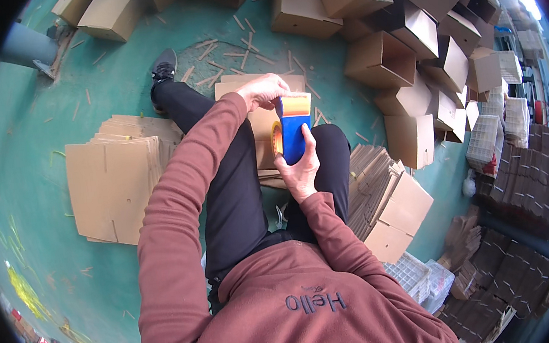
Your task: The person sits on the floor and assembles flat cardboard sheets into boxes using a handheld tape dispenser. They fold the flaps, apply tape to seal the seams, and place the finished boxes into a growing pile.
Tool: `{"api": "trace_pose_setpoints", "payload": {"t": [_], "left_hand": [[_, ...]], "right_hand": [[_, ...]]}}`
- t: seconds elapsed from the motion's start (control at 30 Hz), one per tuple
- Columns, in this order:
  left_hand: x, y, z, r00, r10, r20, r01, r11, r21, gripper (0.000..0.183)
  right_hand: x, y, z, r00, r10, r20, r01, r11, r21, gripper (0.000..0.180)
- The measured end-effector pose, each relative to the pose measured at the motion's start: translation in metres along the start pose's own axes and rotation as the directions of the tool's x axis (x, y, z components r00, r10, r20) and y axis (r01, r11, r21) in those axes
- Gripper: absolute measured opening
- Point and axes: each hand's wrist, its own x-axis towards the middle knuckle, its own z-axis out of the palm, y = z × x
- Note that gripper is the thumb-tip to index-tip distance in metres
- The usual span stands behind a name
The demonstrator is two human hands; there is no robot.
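A blue and orange tape dispenser (296, 132) with a yellow-rimmed roll of tape is held upright above my lap. My right hand (300, 166) is closed round its lower part, thumb and fingers on its sides. At the dispenser's top end, my left hand (265, 91) bends over with its fingertips at the edge; whether they pinch the tape's end cannot be told. Below both hands, between my legs, lies flat cardboard (264, 142), partly hidden by the dispenser and my arms.
Stacks of flattened cartons lie on the left (110, 187) and right (391, 205). Open cardboard boxes (380, 62) are heaped at the upper right. Cardboard strips (244, 58) litter the green floor. A post (27, 46) stands at the upper left; white crates (408, 272) lie lower right.
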Motion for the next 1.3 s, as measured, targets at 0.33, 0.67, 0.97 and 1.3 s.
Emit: {"api": "trace_pose_setpoints", "payload": {"t": [0.33, 0.67, 0.97, 1.3], "left_hand": [[0.021, -0.006, -0.006, 0.99, 0.101, -0.102, -0.1, 0.995, 0.01, 0.019], [0.091, -0.002, -0.051, 0.933, 0.11, -0.342, -0.043, 0.98, 0.196, 0.012], [0.114, -0.02, -0.07, 0.976, 0.045, -0.215, -0.016, 0.991, 0.134, 0.011], [0.138, -0.084, -0.065, 0.996, 0.015, 0.089, -0.041, 0.953, 0.301, 0.024]], "right_hand": [[0.013, -0.01, -0.007, 0.993, 0.042, 0.111, -0.035, 0.997, -0.069, 0.081], [0.01, -0.03, -0.026, 0.93, 0.235, 0.284, -0.187, 0.965, -0.184, 0.07], [0.037, -0.028, -0.013, 0.924, 0.256, 0.283, -0.204, 0.958, -0.201, 0.065], [0.046, -0.032, -0.015, 0.876, 0.34, 0.343, -0.274, 0.935, -0.226, 0.066]]}}
